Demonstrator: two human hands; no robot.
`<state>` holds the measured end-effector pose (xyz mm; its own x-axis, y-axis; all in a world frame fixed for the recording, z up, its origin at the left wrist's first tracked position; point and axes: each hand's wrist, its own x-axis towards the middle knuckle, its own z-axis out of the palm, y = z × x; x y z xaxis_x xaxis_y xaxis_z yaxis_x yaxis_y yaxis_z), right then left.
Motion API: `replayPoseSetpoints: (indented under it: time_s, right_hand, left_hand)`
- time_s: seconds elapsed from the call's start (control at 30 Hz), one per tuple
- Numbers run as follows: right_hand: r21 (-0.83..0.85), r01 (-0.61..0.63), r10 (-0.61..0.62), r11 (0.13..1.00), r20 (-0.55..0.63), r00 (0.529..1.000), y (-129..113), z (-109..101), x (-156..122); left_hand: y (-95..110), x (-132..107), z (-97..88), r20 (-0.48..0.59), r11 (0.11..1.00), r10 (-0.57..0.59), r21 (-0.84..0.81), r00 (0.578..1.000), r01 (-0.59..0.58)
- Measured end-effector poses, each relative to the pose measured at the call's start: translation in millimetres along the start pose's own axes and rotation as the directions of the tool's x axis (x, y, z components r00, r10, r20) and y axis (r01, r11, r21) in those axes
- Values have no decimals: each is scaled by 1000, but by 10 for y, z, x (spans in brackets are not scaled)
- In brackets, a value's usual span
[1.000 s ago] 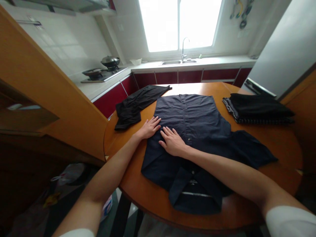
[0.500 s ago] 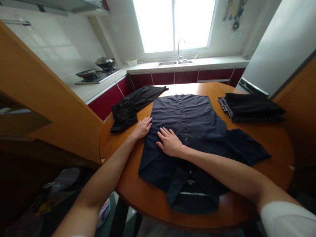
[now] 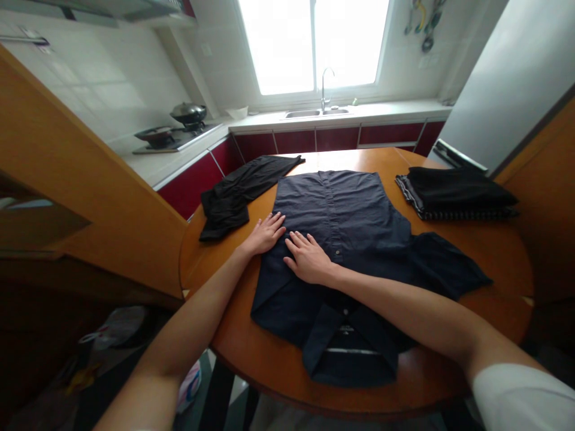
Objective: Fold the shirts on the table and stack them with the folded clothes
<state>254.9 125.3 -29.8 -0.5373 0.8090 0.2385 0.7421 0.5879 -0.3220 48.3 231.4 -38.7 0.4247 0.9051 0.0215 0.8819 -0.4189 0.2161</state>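
A dark navy button-up shirt [image 3: 341,209] lies spread on the round wooden table [image 3: 269,371], its collar toward me and its hem toward the window. My left hand [image 3: 266,233] rests flat on the shirt's left edge, fingers stretched out. Close beside it, my right hand [image 3: 309,258] lies palm down on the fabric left of the button strip, fingers slightly spread. The short sleeve on the right sticks out across the table; on the left side no sleeve shows. Neither hand grips the cloth.
Black clothing [image 3: 242,188] lies loosely at the table's far left. A folded stack of dark clothes [image 3: 458,194] sits at the right. Behind are a counter with a sink [image 3: 303,114], a stove with pans [image 3: 155,134], and a fridge [image 3: 498,90] at right.
My left hand has slid slightly right, further onto the shirt's edge and nearer my right hand. The right hand stays in place on the shirt.
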Motion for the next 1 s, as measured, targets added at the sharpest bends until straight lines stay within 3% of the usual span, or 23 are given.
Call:
replayPoseSetpoints:
  time_s: [0.33,0.47,0.57,0.67,0.87,0.93,1.0]
  right_hand:
    - [-31,-6,6,1000,-13,1000,-30,-40,-31]
    - [-19,196,-196,980,-5,981,-122,-127,-91]
    - [95,402,-412,911,136,901,-167,-161,-128]
    - [223,517,-559,827,214,801,-192,-199,-159]
    - [520,521,-699,677,234,675,-285,-354,-203]
    - [564,484,-679,669,200,706,-295,-363,-188]
    - [514,468,-602,719,123,789,-273,-329,-156]
  left_hand:
    - [-218,48,23,-90,992,-120,-40,989,117]
    - [-251,52,35,-96,992,-123,-44,988,119]
    - [-231,43,19,-89,991,-127,-41,988,124]
    - [-211,37,4,-82,991,-131,-38,988,128]
    - [-228,53,16,-89,992,-125,-35,988,122]
    - [-228,54,21,-95,992,-121,-32,988,118]
    - [-216,49,17,-93,992,-125,-28,988,123]
